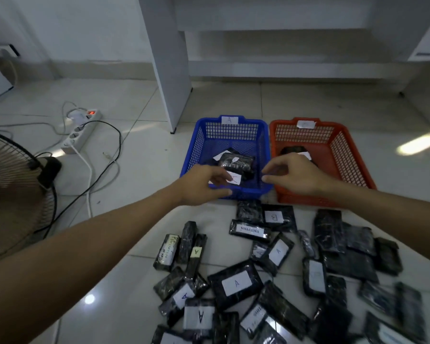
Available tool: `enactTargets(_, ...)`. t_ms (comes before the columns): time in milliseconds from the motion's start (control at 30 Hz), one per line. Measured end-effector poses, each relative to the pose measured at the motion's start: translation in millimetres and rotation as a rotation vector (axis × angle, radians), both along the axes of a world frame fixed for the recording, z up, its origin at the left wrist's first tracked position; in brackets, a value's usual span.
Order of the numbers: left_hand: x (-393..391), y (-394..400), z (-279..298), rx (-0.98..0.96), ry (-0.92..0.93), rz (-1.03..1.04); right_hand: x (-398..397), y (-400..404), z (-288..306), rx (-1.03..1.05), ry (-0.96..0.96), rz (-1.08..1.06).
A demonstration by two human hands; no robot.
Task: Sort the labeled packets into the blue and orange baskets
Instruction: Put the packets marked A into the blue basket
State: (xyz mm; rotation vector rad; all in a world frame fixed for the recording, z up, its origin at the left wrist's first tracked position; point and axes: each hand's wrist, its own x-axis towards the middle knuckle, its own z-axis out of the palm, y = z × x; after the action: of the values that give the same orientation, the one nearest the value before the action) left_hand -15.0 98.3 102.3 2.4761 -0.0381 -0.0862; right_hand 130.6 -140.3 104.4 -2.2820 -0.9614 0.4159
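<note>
Our left hand (pixel 204 182) loose-fingered over blue basket (pixel 265 145) | right hand (pixel 296 176) relaxed, empty | orange basket (pixel 345 142) beside.

Your work surface was a glossy pale tiled floor (pixel 134 170). On it, side by side and just touching, sat the blue basket (pixel 265 155) and the orange basket (pixel 343 155). In front of them you had a loose heap of black wrapped packets (pixel 338 264) spread over the tiles, several overlapping; some showed white labels, among them one marked A (pixel 236 283) and one marked B (pixel 273 217). To your left on the floor lay a white power strip (pixel 81 132) with its red switch lit, trailing cables (pixel 114 155), and a standing fan (pixel 13 175).
</note>
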Motion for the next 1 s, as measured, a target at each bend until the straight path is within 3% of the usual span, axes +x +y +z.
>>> enactTargets(133,-25.9,-29.2,-21.2,0.043,0.078,-0.139,-26.0,-43.2,-20.2,-0.095,0.032,0.115)
enactTargets(300,-29.0,-50.2,-77.8,0.306,0.162,-0.249,-49.2,-76.6,-59.5,-0.425,-0.08,0.432)
enactTargets(567,-3.1,-63.1,-130.0,0.548,0.022,-0.303,-56.4,-88.3,-116.6,-0.474,-0.19,0.419)
enactTargets(700,1.7,-64.3,-141.1,0.481,-0.033,-0.268,-55.4,-89.0,-126.6,-0.421,-0.193,0.372)
enactTargets(833,3.8,-57.2,-139.4,0.232,0.032,-0.232,-51.3,-91.6,-121.2,-0.391,-0.097,0.346)
enactTargets(1000,6.0,-45.3,-113.8,-0.178,0.277,-0.012,-48.1,-97.2,-95.8,-0.033,0.338,0.05)
